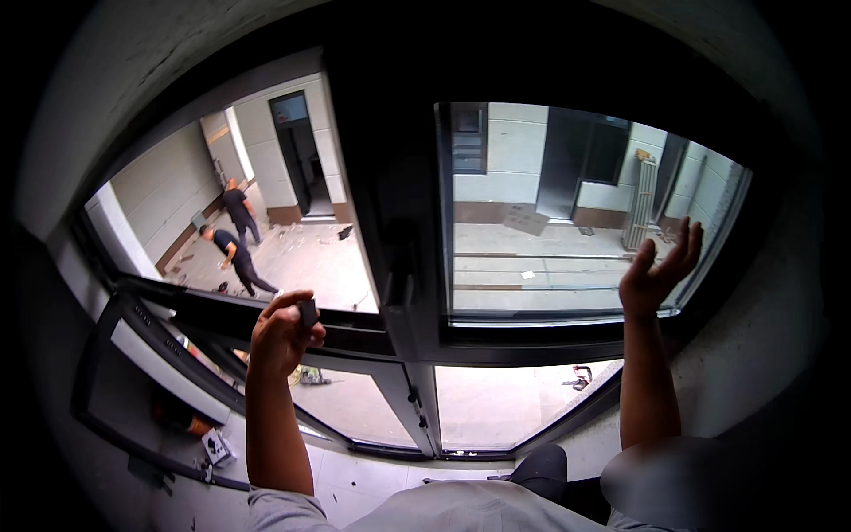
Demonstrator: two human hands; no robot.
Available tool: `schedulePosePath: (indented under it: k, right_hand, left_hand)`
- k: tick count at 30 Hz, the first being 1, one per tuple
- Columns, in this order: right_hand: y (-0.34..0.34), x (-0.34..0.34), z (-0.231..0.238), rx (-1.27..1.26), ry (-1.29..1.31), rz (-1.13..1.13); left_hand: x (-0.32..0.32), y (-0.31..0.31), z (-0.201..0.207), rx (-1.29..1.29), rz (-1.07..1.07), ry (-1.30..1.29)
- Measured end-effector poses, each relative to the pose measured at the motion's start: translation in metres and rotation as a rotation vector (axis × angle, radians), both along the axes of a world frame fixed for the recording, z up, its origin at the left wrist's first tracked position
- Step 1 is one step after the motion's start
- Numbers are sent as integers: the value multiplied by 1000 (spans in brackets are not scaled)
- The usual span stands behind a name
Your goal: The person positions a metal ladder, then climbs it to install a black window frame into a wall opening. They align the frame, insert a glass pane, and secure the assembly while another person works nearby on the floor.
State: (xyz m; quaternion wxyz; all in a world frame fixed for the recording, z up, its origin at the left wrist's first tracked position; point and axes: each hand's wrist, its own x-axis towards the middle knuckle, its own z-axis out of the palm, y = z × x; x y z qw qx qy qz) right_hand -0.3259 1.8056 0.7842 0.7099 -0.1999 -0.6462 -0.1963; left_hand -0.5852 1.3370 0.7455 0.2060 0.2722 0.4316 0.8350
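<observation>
My left hand (277, 335) is raised before the left opening of a dark window frame (417, 266). Its fingers pinch a small dark rectangular block (308, 312), close to the frame's lower bar. My right hand (658, 270) is up by the lower right part of the right window pane (541, 222). Nothing shows in that hand, and its thumb stands apart from the fingers. Whether it touches the glass I cannot tell.
An open dark-framed sash (99, 359) leans in at the lower left, with a small white box (217, 448) behind it on the floor. Outside, two people (238, 213) bend and stand in a yard. A ladder-like metal piece (640, 204) leans against the far wall.
</observation>
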Motion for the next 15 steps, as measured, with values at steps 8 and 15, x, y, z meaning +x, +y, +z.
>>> schedulePosePath:
  k: [8,15]
  right_hand:
    - [-31,-8,51,153,-211,217]
    - [-79,-56,84,189,-414,283]
  left_hand:
    - [20,6,4,120,5,58]
    - [69,29,72,-50,203,306]
